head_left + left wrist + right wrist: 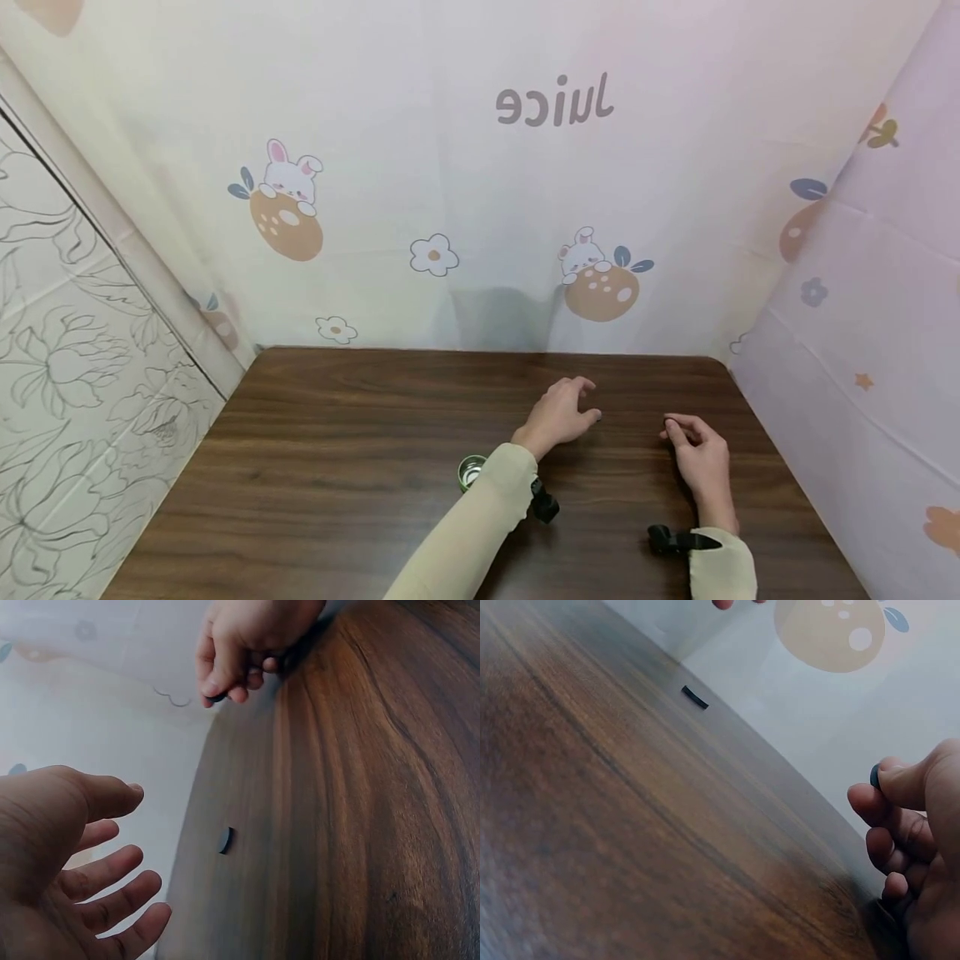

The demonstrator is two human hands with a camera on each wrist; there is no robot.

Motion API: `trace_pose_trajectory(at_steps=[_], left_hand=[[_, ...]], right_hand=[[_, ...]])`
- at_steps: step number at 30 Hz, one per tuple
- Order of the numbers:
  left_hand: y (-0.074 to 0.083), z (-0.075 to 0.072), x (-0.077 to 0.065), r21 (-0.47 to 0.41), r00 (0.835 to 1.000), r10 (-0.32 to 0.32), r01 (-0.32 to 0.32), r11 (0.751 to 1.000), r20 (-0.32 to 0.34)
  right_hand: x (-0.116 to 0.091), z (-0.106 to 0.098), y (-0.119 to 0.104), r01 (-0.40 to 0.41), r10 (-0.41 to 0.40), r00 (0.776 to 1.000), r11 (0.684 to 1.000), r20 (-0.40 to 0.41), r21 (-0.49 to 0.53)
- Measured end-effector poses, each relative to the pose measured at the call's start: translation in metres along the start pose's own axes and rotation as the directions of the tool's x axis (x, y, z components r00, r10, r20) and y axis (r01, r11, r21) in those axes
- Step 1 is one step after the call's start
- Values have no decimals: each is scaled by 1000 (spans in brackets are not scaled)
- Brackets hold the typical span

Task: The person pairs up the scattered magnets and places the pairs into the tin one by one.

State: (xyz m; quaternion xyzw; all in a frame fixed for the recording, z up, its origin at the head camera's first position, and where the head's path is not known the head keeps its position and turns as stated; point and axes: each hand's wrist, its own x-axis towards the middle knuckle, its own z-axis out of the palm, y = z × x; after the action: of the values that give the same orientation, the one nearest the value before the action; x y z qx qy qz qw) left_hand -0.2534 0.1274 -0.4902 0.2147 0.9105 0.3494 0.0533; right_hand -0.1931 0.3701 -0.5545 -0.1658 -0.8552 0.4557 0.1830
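Note:
My left hand [558, 414] hovers over the table's back right part, thumb and fingers spread, with nothing in it. Near it on the wood lies a small dark, slightly curved piece [226, 840], which also shows near the table's far edge in the right wrist view. My right hand [701, 462], farther right, pinches a similar small dark piece [874, 775] between thumb and index finger. Its other fingers are curled in. What the dark pieces are, I cannot tell. A small round tin [470, 472] with a green rim is partly hidden by my left sleeve.
The brown wood-grain table [337, 467] runs back to a pale printed curtain [495, 183] along its far edge. More printed cloth [885, 317] hangs at the right. Black straps [545, 502] with small devices sit on both wrists.

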Motion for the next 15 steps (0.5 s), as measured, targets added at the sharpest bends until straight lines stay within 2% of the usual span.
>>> trace_pose_trajectory(at_steps=[7,15], left_hand=[[-1,6,7,67,1000,13,-13,998,4],[-1,14,12,76,1000,0,-1,997,19]], right_hand=[[0,0,-1,-19,20,1000,999,-18,37],[-1,-2,1,-29,29,1000,999,-7,27]])
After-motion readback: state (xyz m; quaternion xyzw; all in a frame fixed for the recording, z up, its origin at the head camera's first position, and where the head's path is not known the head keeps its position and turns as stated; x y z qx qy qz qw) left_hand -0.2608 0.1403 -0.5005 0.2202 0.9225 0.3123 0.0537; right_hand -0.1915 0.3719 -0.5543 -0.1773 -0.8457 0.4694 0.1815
